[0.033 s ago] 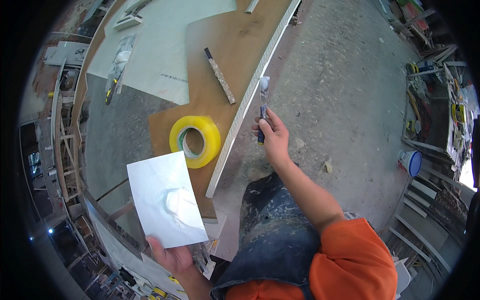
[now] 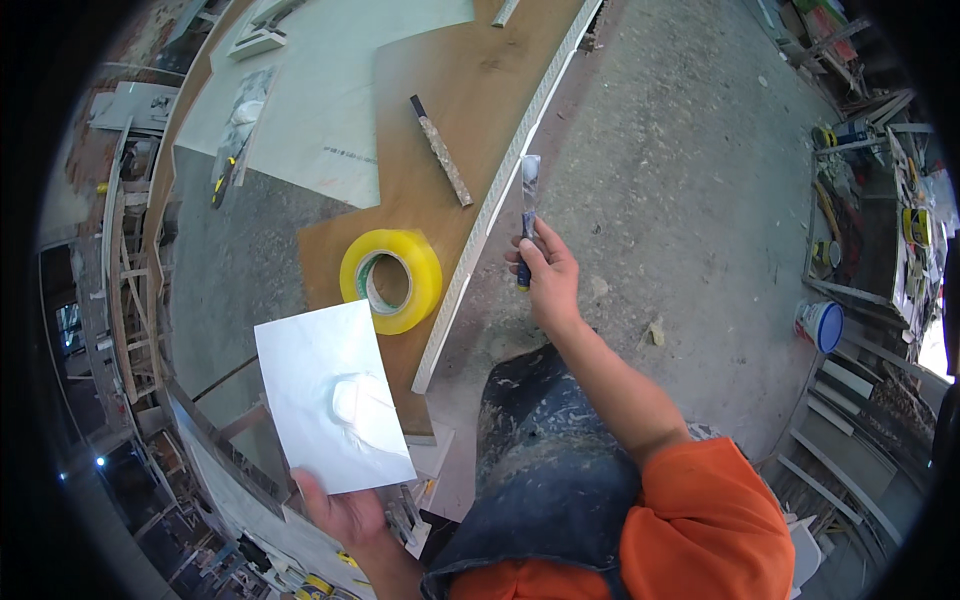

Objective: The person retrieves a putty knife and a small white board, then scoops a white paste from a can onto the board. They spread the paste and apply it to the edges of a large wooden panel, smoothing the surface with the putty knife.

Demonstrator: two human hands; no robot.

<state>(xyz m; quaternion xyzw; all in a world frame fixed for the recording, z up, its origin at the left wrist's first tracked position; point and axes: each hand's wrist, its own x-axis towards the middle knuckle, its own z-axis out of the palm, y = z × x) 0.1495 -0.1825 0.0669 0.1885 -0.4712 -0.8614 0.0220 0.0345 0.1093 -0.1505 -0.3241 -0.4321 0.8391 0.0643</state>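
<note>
My left hand grips the lower edge of a white rectangular board, its thumb on top and its other fingers mostly hidden underneath. A mound of glossy white paste sits on the board's right half. In my right hand is a putty knife, held by its dark handle with the blade pointing away from me. White paste coats the blade's tip. Beyond the board, a big roll of yellow tape lies on the brown wooden panel, whose white textured edge strip runs close by the knife.
A paste-crusted stick rests on the panel. Farther left are a yellow-and-black utility knife and a smeared plastic piece. On the right, a white bucket with a blue lid stands on the floor near cluttered shelving.
</note>
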